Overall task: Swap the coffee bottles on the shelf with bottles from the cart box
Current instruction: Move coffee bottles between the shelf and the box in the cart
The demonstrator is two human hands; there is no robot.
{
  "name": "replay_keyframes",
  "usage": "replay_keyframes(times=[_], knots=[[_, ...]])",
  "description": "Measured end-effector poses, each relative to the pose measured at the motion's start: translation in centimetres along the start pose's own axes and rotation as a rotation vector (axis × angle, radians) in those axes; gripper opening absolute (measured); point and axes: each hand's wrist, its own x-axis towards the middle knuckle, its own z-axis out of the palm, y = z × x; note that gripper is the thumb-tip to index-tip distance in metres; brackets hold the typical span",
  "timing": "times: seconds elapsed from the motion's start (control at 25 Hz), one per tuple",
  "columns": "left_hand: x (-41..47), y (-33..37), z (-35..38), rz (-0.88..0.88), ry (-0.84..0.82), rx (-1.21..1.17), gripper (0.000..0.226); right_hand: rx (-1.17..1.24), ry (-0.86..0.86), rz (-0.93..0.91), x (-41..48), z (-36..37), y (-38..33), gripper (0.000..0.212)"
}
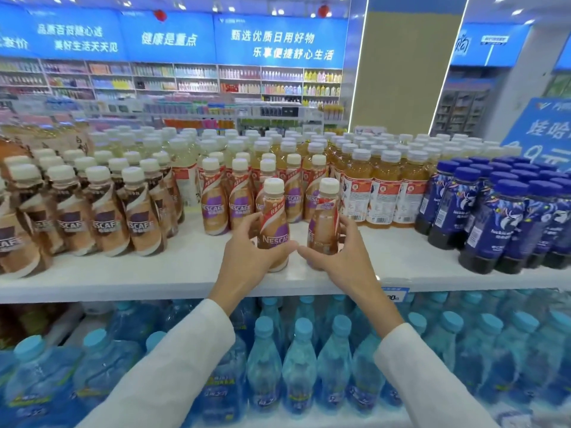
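Two Nescafe coffee bottles with cream caps and purple-and-red labels stand at the front of the white shelf (173,273). My left hand (247,248) grips the left bottle (273,223). My right hand (343,251) wraps around the right bottle (324,220). Both bottles are upright, with their bases on or just above the shelf board. Behind them stands a short row of the same purple-label coffee bottles (213,199). No cart box is in view.
Brown-label Nescafe bottles (105,217) fill the shelf's left side. Orange tea bottles (383,193) and dark blue bottles (506,223) stand to the right. Blue-capped water bottles (299,359) crowd the lower shelf. Bare shelf board lies around the two held bottles.
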Motion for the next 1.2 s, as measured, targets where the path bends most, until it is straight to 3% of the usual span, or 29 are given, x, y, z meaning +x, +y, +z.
replay_keyframes(times=[0.12,0.2,0.36,0.56,0.68,0.92,1.2], knots=[[-0.2,-0.5,0.0,0.005,0.046,0.146,0.088,-0.166,0.179,0.014,0.1,1.1,-0.3,0.086],[0.2,-0.7,-0.3,-0.004,0.015,0.139,0.084,-0.071,0.133,0.031,0.3,1.2,-0.1,0.075],[0.8,-0.8,-0.9,0.017,-0.067,0.097,0.075,0.130,-0.161,0.076,0.8,0.0,0.0,0.066],[0.4,-0.7,-0.7,0.020,-0.103,-0.002,0.063,0.020,0.015,0.029,-0.4,0.8,0.4,0.070],[0.4,-0.8,0.3,-0.006,-0.086,-0.047,0.059,0.031,0.004,0.030,-0.4,0.6,0.9,0.066],[1.5,-0.1,4.6,0.018,0.138,0.116,0.057,-0.054,-0.093,-0.012,2.9,-1.3,0.5,0.058],[5.0,-0.1,8.4,0.002,0.269,0.178,0.044,-0.062,-0.168,-0.052,7.7,-1.6,1.3,0.055]])
